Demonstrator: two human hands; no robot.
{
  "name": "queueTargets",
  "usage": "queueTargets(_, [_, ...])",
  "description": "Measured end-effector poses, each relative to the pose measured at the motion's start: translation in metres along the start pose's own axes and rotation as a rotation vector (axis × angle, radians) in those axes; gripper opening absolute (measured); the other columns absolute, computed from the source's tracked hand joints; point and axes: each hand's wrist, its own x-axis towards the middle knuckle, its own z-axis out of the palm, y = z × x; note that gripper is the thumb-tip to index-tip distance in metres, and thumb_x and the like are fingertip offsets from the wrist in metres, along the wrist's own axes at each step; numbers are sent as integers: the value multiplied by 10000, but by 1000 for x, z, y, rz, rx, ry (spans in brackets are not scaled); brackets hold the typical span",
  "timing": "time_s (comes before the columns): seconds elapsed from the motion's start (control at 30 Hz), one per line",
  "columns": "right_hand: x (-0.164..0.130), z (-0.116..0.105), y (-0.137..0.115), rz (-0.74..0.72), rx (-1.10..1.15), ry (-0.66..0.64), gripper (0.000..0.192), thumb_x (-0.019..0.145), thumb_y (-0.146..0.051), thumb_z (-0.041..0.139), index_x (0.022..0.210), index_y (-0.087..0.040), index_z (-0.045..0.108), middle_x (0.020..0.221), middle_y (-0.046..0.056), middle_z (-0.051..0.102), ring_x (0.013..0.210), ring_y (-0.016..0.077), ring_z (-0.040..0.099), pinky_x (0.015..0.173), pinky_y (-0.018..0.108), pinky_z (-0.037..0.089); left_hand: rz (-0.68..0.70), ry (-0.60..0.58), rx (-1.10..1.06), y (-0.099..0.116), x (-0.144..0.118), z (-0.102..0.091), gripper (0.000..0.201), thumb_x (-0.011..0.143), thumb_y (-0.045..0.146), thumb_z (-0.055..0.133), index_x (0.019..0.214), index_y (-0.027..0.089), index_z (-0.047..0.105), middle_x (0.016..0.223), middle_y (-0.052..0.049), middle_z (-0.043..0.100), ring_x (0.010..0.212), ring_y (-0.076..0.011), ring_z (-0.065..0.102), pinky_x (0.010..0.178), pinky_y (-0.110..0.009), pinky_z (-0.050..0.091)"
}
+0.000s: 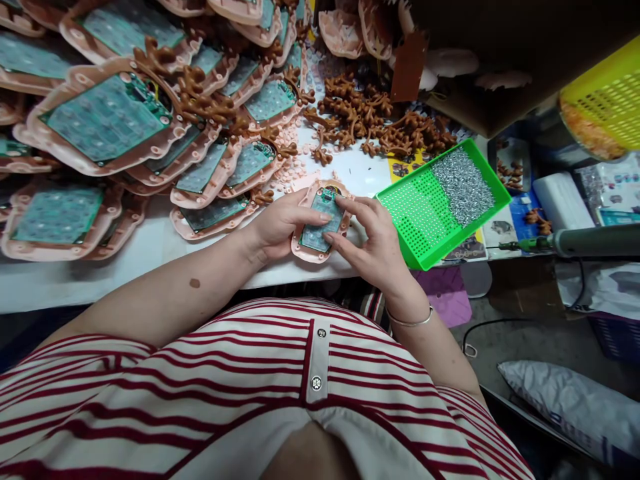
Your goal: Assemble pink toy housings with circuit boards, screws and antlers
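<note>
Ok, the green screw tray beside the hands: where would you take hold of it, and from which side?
Best bet is the near-left rim of the green tray, coming in from the right hand side. The tray sits tilted, and the screws are heaped at the far right end, so the near half is bare perforated floor. The raised lip there looks free to pinch. Keep it level, or the pile may slide.

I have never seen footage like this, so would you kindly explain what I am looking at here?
This is one picture from a camera worn on a person's head, looking down over a striped shirt at their own two bare hands. The left hand and right hand together hold a pink shell with a green circuit board seated in it, fingers pressing on the board. On the white table lie many similar shells, a heap of brown antler-shaped pieces, and a green tray of small screws. A power screwdriver sits to the right.
</note>
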Motion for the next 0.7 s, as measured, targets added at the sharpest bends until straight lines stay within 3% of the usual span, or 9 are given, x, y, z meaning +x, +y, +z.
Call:
queueTargets(0.27, [1,2,0,-2,45,17,493,886,-521,658,1282,-232,609,1191,101,636,1128,243,602,994,446,509,-21,40,19,0,0,1,386,627,60,741,1003,93,656,834,-57,712,713,-170,668,648,-267,530])
queueTargets(0.7, [2,3,5,0,45,3,504,869,-549,670,1266,-243,611,1185,99,650,1127,253,610,993,459,513,4,-10,101,0,1,0,442,596,90,790,1003,119,620,835,-48,704,702,-159,661,620,-230,496])
